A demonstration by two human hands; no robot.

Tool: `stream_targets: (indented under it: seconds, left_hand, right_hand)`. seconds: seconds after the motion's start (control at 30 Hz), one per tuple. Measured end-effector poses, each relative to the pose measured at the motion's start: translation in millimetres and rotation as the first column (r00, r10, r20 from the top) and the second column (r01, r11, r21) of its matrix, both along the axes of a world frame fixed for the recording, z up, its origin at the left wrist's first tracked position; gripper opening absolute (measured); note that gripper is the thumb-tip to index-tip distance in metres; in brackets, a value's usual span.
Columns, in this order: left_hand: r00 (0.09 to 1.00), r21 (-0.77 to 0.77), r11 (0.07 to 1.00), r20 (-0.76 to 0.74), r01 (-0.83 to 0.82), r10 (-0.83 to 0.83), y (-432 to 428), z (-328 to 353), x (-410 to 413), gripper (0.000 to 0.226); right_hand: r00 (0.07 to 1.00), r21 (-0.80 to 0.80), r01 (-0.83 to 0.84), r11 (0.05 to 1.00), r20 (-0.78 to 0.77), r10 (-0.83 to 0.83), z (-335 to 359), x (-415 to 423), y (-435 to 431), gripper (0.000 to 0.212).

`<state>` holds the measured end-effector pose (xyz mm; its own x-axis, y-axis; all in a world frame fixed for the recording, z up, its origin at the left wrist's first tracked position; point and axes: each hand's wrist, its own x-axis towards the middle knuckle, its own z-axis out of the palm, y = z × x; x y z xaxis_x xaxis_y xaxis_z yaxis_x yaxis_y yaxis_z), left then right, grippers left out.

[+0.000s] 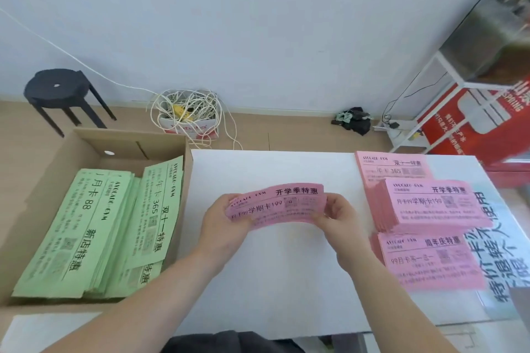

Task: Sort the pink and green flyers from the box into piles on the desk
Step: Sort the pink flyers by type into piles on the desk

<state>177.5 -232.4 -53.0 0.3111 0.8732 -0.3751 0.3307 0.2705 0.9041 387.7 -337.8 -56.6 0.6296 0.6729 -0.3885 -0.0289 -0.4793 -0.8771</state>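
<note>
Two hands hold one thin pink bundle above the bare middle of the counter. The left hand grips its left end and the right hand its right end. On both sides the fingers are curled round the paper and pinch it, so the sheets bow upward between them. How many sheets there are cannot be told.

The bundle's long axis runs left to right, with the print upright toward the person. Three pink piles lie at the right of the counter with the same long axis: the back pile, the middle pile and the front pile. Each overlaps the next a little. The bundle's headline and price line look the same as those on the middle pile, so that is judged to be where it goes.

That pile lies straight to the right of the bundle and at about the same depth on the counter. The right hand is the nearer one. The move should be a sideways carry with no turn. The bundle will probably sag if the left hand lets go early, because the paper is limp.

The green flyers lie lengthwise in the box, well apart to the left. No green pile shows on the counter, so that half of the sort appears not yet begun.
</note>
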Motion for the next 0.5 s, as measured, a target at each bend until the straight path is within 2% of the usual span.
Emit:
stream_targets:
  seconds: [0.1,0.3,0.5]
  left_hand:
    - [0.996,-0.016,0.996,0.008,-0.085,0.086,-6,-7,2,0.04]
    - [0.997,0.008,0.998,-0.029,-0.068,0.068,-7,-16,4,0.034]
    - [0.993,0.004,0.994,0.056,-0.106,0.106,3,-13,-2,0.032]
  right_hand:
    - [0.999,0.033,0.004,0.999,-0.036,-0.003,-12,-6,-1,0.034]
    - [0.998,-0.005,0.056,0.998,0.0,-0.056,-11,-20,12,0.047]
    - [0.995,0.063,0.07,0.996,0.069,-0.074,-8,-6,14,0.036]
